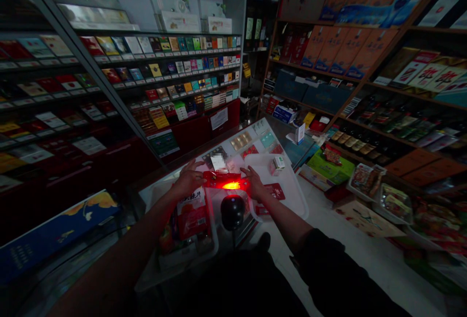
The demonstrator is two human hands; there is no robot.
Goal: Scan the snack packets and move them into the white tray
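Left bin [215, 243] crowded with packets [192, 212]; right tray [294, 193] holds a small box [277, 164] and red sachets [275, 191]. Between them, left hand [188, 181] and right hand [252, 184] grip opposite ends of a red packet [216, 180], red-lit above the scanner [232, 212].

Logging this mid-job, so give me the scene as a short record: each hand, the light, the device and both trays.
left hand: on left end of red packet
right hand: on its right end
red light: bright on the packet
black device: between the trays
left tray: several packages
right tray: small box, flat red packs
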